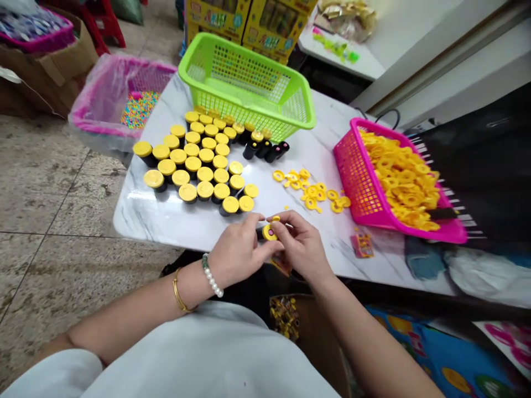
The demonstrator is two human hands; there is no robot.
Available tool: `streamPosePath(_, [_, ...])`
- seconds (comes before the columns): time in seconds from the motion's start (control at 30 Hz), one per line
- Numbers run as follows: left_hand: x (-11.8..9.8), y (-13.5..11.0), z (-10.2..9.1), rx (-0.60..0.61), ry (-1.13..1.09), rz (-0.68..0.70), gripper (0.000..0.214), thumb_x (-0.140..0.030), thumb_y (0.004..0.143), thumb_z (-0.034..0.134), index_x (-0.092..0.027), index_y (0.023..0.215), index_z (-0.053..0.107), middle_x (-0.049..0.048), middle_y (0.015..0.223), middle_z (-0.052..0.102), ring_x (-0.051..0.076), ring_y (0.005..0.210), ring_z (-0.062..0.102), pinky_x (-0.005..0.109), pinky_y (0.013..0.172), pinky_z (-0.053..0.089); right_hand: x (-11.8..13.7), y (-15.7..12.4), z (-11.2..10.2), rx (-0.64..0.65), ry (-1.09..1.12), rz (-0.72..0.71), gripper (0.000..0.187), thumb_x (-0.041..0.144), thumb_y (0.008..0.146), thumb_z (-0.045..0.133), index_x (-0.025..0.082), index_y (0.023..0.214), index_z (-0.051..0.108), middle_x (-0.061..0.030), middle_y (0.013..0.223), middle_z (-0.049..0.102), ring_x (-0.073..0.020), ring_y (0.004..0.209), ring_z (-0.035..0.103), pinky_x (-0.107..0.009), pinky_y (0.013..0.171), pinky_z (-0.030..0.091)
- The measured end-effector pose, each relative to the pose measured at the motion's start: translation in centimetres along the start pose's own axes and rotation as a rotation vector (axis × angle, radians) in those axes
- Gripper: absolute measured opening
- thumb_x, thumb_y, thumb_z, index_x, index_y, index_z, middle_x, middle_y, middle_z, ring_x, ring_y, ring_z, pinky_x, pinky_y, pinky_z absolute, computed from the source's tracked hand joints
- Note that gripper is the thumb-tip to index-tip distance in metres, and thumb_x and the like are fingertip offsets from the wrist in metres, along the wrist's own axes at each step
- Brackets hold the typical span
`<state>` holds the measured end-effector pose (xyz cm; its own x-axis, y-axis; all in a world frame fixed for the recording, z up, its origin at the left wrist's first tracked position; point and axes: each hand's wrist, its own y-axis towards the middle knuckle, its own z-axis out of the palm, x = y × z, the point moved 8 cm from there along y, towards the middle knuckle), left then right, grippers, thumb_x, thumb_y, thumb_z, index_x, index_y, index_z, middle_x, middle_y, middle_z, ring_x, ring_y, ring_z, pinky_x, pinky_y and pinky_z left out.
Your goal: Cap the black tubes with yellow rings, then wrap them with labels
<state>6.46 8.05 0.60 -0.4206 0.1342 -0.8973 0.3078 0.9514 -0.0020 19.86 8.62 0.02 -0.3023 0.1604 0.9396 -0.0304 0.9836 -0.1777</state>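
Observation:
Between my hands, near the table's front edge, is a small black tube (260, 234) with a yellow ring piece (269, 232) at its end. A pink spot shows in the ring's middle. My left hand (237, 246) is closed around the tube. My right hand (302, 243) pinches the yellow ring piece from the right. Beyond them, several black tubes with yellow caps (205, 173) stand upright in a cluster. A few black tubes without yellow caps (271, 153) lie by the green basket. Loose yellow ring pieces (314, 194) are scattered to the right of the cluster.
A green basket (309, 105) stands at the back of the white table (143, 215). On the right, a tilted pink basket (352, 182) holds many yellow ring pieces. A small printed packet (362, 245) lies nearby. Left of the table is a plastic-lined pink basket (97, 94) with colourful beads.

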Motion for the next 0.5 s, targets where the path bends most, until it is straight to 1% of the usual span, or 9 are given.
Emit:
streamPosePath(0.03, [-0.1,-0.1,0.1,-0.019,0.040,0.026,0.036,-0.034,0.087,0.071,-0.012,0.113,0.062,0.0025,0.077,0.067,0.018,0.070,0.063,0.028,0.066,0.047,-0.1,0.2,-0.2,0.025,0.023,0.014,0.034,0.054,0.080,0.073,0.021,0.082,0.065,0.0017,0.067,0.062,-0.0108,0.053,0.053,-0.024,0.048,0.044])
streamPosePath(0.07, [-0.2,-0.2,0.3,-0.031,0.077,0.049,0.035,-0.033,0.085,0.073,-0.012,0.111,0.063,0.0053,0.083,0.069,0.020,0.076,0.064,0.030,0.070,0.049,-0.4,0.5,-0.4,0.056,0.063,0.044,0.037,0.057,0.079,0.072,0.020,0.079,0.066,0.0009,0.066,0.063,-0.0111,0.053,0.054,-0.024,0.049,0.045])
streamPosePath(0.13, [-0.3,-0.2,0.6,-0.041,0.133,0.080,0.026,-0.028,0.087,0.072,-0.012,0.107,0.066,0.0092,0.095,0.071,0.021,0.085,0.065,0.032,0.077,0.051,-1.1,1.2,-0.8,0.129,0.163,0.136,0.045,0.063,0.078,0.070,0.019,0.072,0.066,0.0003,0.061,0.062,-0.0104,0.050,0.054,-0.024,0.048,0.045])
streamPosePath(0.2, [-0.4,-0.1,0.8,-0.026,0.160,0.093,0.025,-0.026,0.089,0.069,-0.013,0.110,0.067,0.0097,0.098,0.071,0.022,0.088,0.066,0.033,0.079,0.051,-1.3,2.1,-0.8,0.236,0.207,0.224,0.048,0.065,0.073,0.074,0.017,0.069,0.066,0.0003,0.057,0.062,-0.0092,0.047,0.053,-0.023,0.047,0.044])
streamPosePath(0.3, [-0.4,-0.1,1.0,-0.003,0.191,0.104,0.024,-0.024,0.090,0.067,-0.015,0.112,0.068,0.0077,0.093,0.070,0.020,0.083,0.065,0.032,0.077,0.051,-0.2,3.1,0.0,0.489,0.087,0.285,0.043,0.052,0.064,0.086,0.016,0.074,0.064,0.0018,0.060,0.065,-0.0086,0.048,0.057,-0.021,0.049,0.046])
streamPosePath(0.37, [-0.5,-0.1,1.0,0.009,0.199,0.108,0.020,-0.023,0.091,0.065,-0.015,0.109,0.069,0.0063,0.088,0.070,0.019,0.079,0.064,0.031,0.074,0.050,1.0,3.2,0.6,0.641,-0.038,0.279,0.039,0.044,0.066,0.086,0.018,0.080,0.061,0.0027,0.067,0.068,-0.0106,0.054,0.063,-0.021,0.053,0.050])
streamPosePath(0.43, [-0.5,0.0,1.0,0.020,0.195,0.103,0.016,-0.022,0.092,0.065,-0.014,0.105,0.069,0.0057,0.085,0.070,0.019,0.077,0.063,0.030,0.073,0.049,2.0,3.1,1.0,0.715,-0.160,0.254,0.036,0.041,0.072,0.082,0.020,0.085,0.057,0.0036,0.070,0.069,-0.0119,0.058,0.067,-0.021,0.054,0.051])
streamPosePath(0.5, [-0.4,0.2,1.1,0.044,0.187,0.087,0.013,-0.022,0.091,0.065,-0.014,0.101,0.069,0.0052,0.083,0.070,0.018,0.075,0.063,0.029,0.072,0.048,2.2,2.6,1.4,0.751,-0.203,0.264,0.034,0.042,0.077,0.077,0.021,0.088,0.053,0.0055,0.064,0.067,-0.0114,0.053,0.066,-0.020,0.050,0.048])
